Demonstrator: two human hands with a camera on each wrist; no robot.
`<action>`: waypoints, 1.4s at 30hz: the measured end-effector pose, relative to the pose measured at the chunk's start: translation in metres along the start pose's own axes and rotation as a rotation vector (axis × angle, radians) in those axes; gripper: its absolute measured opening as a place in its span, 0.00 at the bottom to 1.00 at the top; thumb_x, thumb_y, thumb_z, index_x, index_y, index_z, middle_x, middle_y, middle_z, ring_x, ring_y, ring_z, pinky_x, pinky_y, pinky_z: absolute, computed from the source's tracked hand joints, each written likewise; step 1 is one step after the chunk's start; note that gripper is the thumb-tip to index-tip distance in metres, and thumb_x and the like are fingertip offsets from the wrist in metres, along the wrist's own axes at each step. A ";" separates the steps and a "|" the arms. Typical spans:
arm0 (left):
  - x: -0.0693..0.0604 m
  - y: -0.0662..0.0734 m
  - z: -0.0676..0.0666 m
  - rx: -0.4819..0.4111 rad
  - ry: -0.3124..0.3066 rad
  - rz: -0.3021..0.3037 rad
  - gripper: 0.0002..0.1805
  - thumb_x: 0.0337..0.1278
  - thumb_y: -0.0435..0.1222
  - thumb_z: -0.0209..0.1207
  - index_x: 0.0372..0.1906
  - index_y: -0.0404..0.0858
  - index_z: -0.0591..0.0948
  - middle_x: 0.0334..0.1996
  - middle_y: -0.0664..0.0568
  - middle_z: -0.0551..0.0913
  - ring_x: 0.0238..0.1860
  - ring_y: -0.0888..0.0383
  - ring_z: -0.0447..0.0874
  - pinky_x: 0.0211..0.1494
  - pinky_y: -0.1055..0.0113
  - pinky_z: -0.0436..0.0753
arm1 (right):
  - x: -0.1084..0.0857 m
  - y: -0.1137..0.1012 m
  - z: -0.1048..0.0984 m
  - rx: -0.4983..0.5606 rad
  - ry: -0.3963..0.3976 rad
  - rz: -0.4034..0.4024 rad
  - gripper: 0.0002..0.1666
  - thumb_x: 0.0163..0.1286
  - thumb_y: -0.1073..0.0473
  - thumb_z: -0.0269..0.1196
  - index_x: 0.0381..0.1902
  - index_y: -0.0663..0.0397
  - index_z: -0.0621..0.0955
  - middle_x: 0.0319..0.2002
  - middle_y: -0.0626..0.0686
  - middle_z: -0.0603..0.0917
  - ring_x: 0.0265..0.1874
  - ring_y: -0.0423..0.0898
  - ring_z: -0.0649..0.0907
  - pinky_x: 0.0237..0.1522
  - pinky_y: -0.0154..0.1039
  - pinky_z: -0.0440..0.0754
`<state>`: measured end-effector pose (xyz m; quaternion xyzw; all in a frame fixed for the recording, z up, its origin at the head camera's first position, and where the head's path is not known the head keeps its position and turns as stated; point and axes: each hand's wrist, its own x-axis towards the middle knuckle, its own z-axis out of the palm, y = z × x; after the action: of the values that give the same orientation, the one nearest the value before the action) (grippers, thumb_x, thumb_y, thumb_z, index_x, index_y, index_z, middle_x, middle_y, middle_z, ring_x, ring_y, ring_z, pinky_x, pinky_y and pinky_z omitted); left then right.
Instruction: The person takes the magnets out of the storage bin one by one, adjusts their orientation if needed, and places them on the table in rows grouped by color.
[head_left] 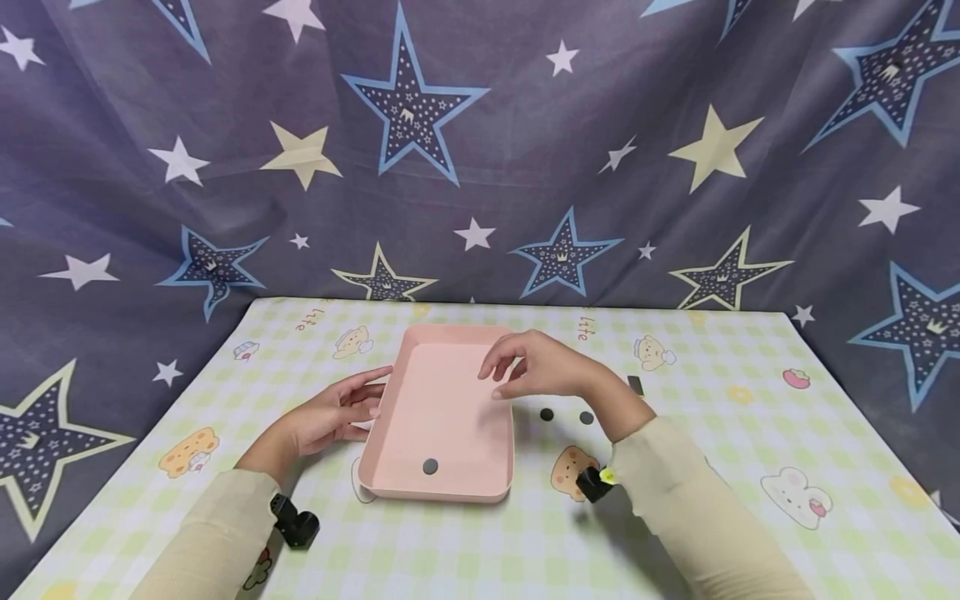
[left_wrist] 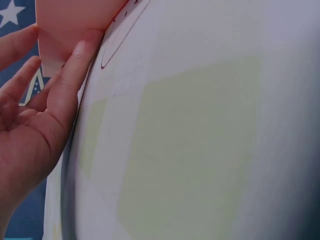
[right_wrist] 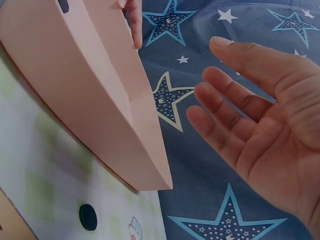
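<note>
A shallow pink rectangular tray (head_left: pixel 442 400) lies on the table, with one small dark round disc (head_left: pixel 430 467) inside near its front end. My left hand (head_left: pixel 330 415) is at the tray's left side; in the left wrist view its thumb (left_wrist: pixel 75 75) and fingertips touch the pink wall without curling round it. Over the tray's right rim hovers my right hand (head_left: pixel 540 367), its fingers loosely bent and nothing between them. The right wrist view shows that hand (right_wrist: pixel 265 115) apart from the tray. To the tray's right, two more dark discs (head_left: pixel 547 414) (head_left: pixel 587 417) lie on the cloth.
A small dark rectangular piece (head_left: pixel 636 385) lies partly behind the right forearm. Green-and-white checked cloth with cartoon prints (head_left: pixel 712 517) covers the table. A dark star-patterned curtain (head_left: pixel 480 183) hangs behind it. Black wrist cameras (head_left: pixel 296 523) sit under both sleeves.
</note>
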<state>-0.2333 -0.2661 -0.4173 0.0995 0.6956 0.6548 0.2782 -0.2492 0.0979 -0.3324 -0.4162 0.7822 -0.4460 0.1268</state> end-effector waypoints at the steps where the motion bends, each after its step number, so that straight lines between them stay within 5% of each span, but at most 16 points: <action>1: 0.000 0.000 0.000 -0.001 0.001 -0.001 0.39 0.70 0.31 0.53 0.79 0.45 0.49 0.75 0.37 0.51 0.65 0.52 0.69 0.57 0.48 0.78 | 0.002 0.001 0.001 -0.002 -0.012 0.000 0.13 0.56 0.70 0.71 0.40 0.57 0.86 0.42 0.58 0.82 0.43 0.55 0.82 0.45 0.50 0.82; 12: 0.001 0.000 0.001 0.002 0.006 0.000 0.39 0.69 0.32 0.54 0.79 0.45 0.50 0.75 0.37 0.51 0.65 0.53 0.69 0.57 0.49 0.78 | 0.027 0.000 0.009 -0.070 -0.123 0.017 0.14 0.54 0.74 0.71 0.40 0.61 0.86 0.40 0.53 0.86 0.42 0.51 0.84 0.43 0.40 0.83; 19: 0.001 0.001 0.002 0.000 0.005 -0.003 0.39 0.70 0.31 0.53 0.79 0.44 0.49 0.75 0.37 0.51 0.65 0.52 0.69 0.57 0.48 0.78 | 0.039 -0.002 0.013 -0.090 -0.221 0.045 0.14 0.55 0.74 0.69 0.41 0.63 0.86 0.42 0.59 0.86 0.43 0.55 0.84 0.43 0.34 0.82; 26: 0.002 0.002 0.002 -0.006 0.007 -0.010 0.39 0.69 0.30 0.53 0.79 0.44 0.49 0.75 0.37 0.51 0.65 0.51 0.68 0.56 0.48 0.78 | 0.050 -0.001 0.018 -0.082 -0.277 0.086 0.14 0.55 0.73 0.69 0.42 0.63 0.86 0.39 0.50 0.87 0.39 0.47 0.84 0.40 0.32 0.80; 33: 0.001 0.003 0.002 0.001 0.004 -0.011 0.39 0.69 0.31 0.54 0.79 0.44 0.49 0.75 0.37 0.51 0.66 0.49 0.68 0.56 0.48 0.78 | 0.057 0.001 0.027 -0.022 -0.332 0.082 0.16 0.56 0.74 0.68 0.44 0.70 0.84 0.42 0.64 0.85 0.35 0.48 0.82 0.37 0.29 0.78; 42: 0.000 0.004 0.003 -0.011 -0.003 -0.016 0.40 0.69 0.31 0.54 0.79 0.44 0.48 0.76 0.37 0.50 0.67 0.47 0.66 0.57 0.47 0.78 | 0.071 0.004 0.034 0.003 -0.356 0.077 0.16 0.56 0.73 0.70 0.44 0.68 0.85 0.43 0.65 0.85 0.36 0.48 0.82 0.39 0.30 0.79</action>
<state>-0.2333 -0.2631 -0.4132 0.0933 0.6924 0.6562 0.2850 -0.2758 0.0247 -0.3429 -0.4582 0.7620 -0.3613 0.2808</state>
